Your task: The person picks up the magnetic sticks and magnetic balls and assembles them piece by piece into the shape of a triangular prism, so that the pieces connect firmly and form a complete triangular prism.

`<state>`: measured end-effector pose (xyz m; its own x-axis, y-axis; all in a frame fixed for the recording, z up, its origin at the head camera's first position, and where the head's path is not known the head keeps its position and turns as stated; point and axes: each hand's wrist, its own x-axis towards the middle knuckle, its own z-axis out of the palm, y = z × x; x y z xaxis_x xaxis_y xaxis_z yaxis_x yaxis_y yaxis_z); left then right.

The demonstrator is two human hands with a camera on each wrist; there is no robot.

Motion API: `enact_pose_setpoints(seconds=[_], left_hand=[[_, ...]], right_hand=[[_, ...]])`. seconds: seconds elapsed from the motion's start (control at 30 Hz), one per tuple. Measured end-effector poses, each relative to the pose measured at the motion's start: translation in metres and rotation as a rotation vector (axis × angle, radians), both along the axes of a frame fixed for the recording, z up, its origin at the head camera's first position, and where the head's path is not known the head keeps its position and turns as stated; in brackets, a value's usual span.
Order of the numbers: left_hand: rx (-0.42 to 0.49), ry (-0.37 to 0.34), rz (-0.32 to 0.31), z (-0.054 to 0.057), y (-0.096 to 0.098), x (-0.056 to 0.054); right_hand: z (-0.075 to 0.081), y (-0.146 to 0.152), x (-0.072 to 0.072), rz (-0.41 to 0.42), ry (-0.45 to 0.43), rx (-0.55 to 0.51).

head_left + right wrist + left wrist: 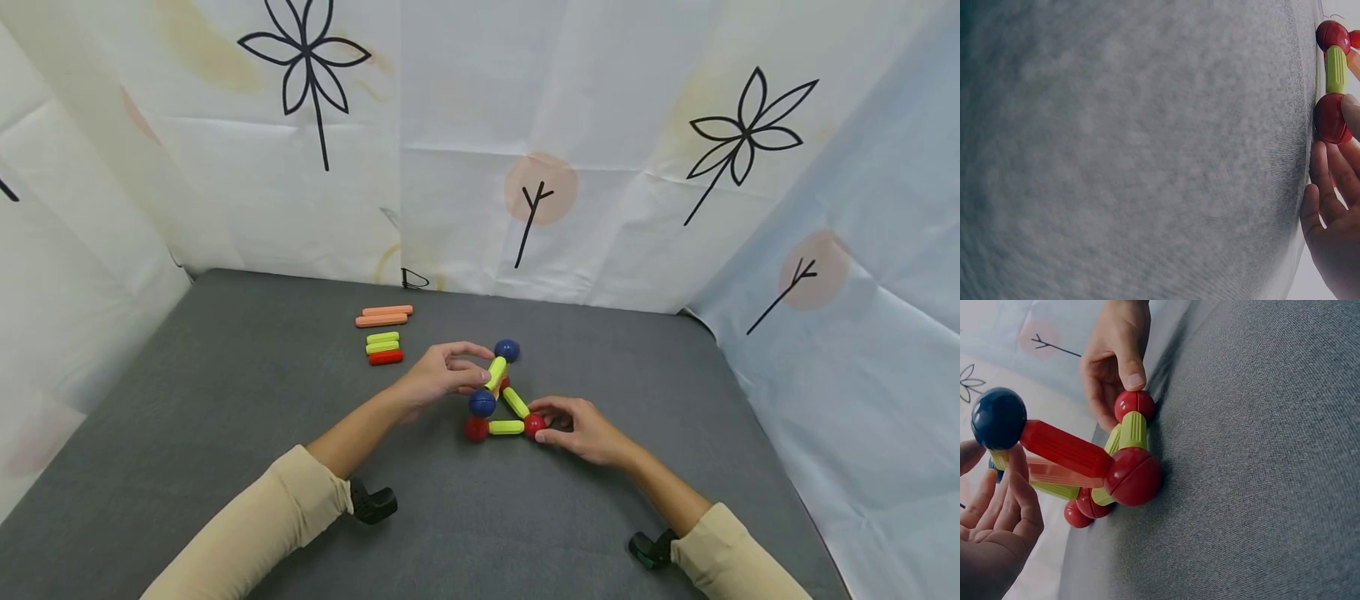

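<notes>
A frame of rods and balls stands on the grey cloth. Its base has a near-left red ball (476, 429), a right red ball (534, 426) and lime rods (507, 427). A red rod (1067, 449) slopes up from one base ball to a near blue ball (999, 419). Between this and a far blue ball (507, 350) runs an upper lime rod (496, 373). My left hand (442, 377) pinches that upper rod from the left. At the right corner, my right hand (587, 433) grips the right red ball between thumb and fingers.
Two orange rods (382, 320) lie at the back left of the grey table (225, 400). Short lime rods (382, 347) and a short red rod (386, 357) lie just nearer. A patterned white curtain (465, 108) hangs behind and at both sides.
</notes>
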<state>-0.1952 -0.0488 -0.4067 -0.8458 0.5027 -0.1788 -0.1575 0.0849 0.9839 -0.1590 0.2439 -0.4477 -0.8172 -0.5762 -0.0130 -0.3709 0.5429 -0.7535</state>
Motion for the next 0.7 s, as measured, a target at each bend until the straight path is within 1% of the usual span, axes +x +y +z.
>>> enact_pose_setpoints(seconds=[0.13, 0.23, 0.5, 0.57, 0.7], left_hand=[[0.005, 0.000, -0.032, -0.001, -0.003, 0.000], [0.003, 0.030, -0.070, -0.001, -0.006, 0.001], [0.013, 0.216, -0.255, -0.002, -0.012, 0.009], [0.007, 0.248, -0.270, -0.002, -0.013, 0.011], [-0.003, 0.286, -0.257, -0.004, -0.013, 0.011]], right_hand=[[0.000, -0.001, 0.000, 0.003, 0.005, -0.006], [0.001, -0.001, 0.001, 0.009, 0.009, -0.001], [0.002, 0.000, 0.000, 0.041, 0.020, -0.041], [0.002, 0.001, 0.000, 0.043, 0.027, -0.042], [0.001, 0.001, 0.001, 0.041, 0.026, -0.035]])
